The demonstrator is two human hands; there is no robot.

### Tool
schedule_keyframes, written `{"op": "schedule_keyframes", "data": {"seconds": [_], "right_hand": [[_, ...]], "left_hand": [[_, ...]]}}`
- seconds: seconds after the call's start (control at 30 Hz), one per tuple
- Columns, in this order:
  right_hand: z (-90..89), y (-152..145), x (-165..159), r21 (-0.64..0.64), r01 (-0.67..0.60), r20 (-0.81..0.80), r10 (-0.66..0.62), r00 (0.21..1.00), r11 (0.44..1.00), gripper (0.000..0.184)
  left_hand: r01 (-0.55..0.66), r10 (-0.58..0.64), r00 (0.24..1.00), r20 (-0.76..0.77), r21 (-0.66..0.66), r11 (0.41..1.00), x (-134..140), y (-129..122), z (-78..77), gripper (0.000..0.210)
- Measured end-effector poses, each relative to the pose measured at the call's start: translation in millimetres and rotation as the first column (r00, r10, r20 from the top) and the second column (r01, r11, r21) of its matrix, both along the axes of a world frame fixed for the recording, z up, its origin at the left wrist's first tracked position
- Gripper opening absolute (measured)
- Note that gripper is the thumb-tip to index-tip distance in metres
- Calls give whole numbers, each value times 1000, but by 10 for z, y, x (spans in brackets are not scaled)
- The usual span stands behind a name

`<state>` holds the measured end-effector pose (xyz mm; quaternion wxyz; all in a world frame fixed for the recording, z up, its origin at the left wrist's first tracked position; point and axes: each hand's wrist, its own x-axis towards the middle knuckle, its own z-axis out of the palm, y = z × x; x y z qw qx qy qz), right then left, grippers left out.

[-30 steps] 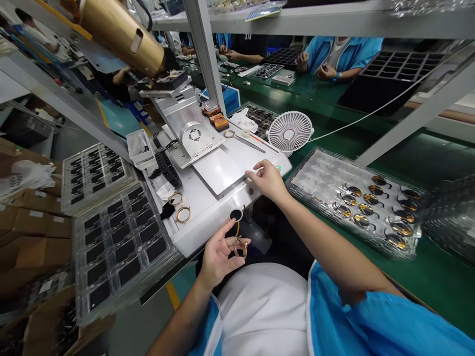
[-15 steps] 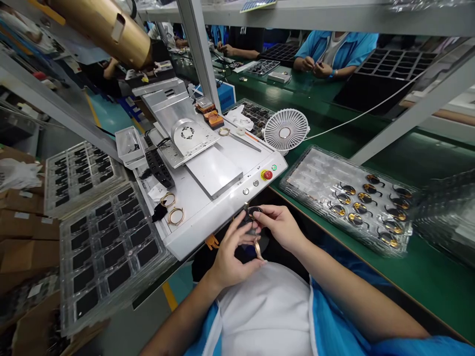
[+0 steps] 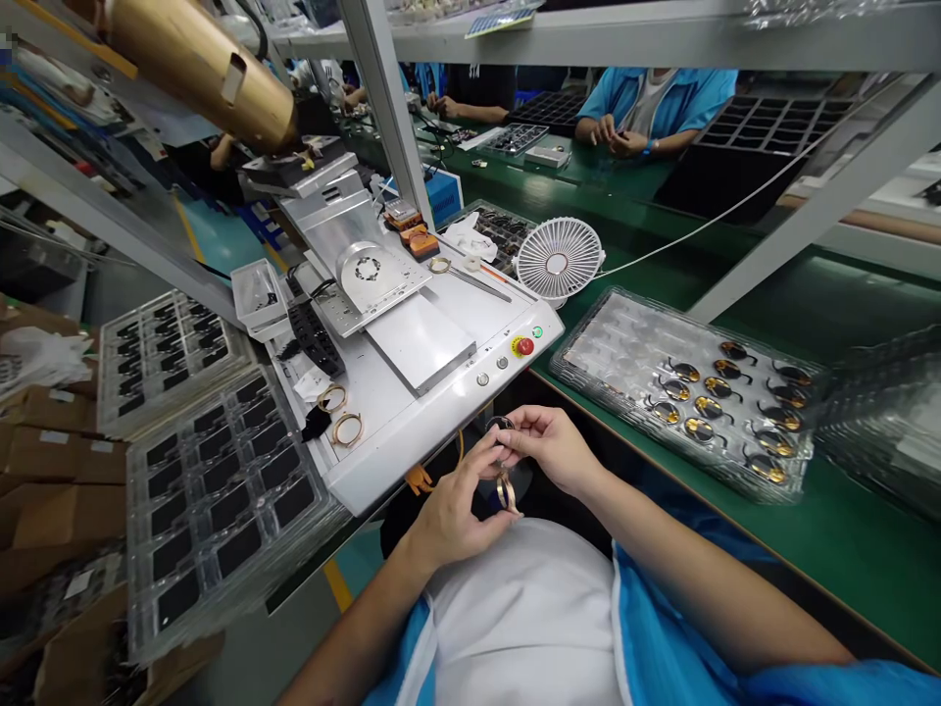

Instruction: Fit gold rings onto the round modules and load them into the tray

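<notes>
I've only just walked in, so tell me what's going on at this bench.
A person's left hand holds a gold-coloured metal ring, while the right hand pinches a small, dark, round piece just above it. The hands are close together in front of a white machine base. Two more gold-coloured rings lie near its left corner. To the right, a clear plastic tray is partly filled with dark round pieces with amber faces.
</notes>
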<state>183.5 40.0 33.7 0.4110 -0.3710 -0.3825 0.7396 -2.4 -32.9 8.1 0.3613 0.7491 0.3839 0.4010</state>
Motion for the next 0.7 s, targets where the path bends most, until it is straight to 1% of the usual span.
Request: {"op": "schedule_keyframes", "data": {"seconds": [0.07,0.1,0.17,0.23,0.3,0.37,0.43,0.5,0.57,0.7], "right_hand": [[5,-13,7,-25,-8,-15,8,1000,1000,46],[12,-17,12,-41,-12,-24,11,1000,999,47],[35,-22,26,-76,-18,-37,16,999,997,48],[68,-26,39,-103,-27,-30,24,999,994,49],[108,-37,41,-113,-38,-4,38,999,993,46],[146,-64,24,-125,-55,7,56,998,991,44],[179,-106,-15,-159,-85,-10,84,996,984,44],[204,-157,-68,-196,-112,-36,107,994,974,45],[226,-207,-122,-200,-111,-39,105,994,974,46],[280,-280,-202,-115,-34,33,38,999,993,41]], "left_hand": [[46,-36,988,153,-58,997,10,-13,-6,98],[70,-49,969,240,-79,994,12,-18,-6,99],[91,-41,917,397,-108,990,4,-19,-1,93],[53,34,857,514,-153,987,-16,0,6,77],[-13,152,783,603,-229,973,-37,37,7,60],[-51,247,712,658,-302,952,-46,78,-3,50],[-50,287,670,685,-345,937,-38,107,-21,47],[-29,292,659,693,-364,931,-18,115,-38,47],[-12,285,664,692,-371,928,3,106,-50,49],[-39,310,681,663,-390,920,17,75,-67,51]]}}
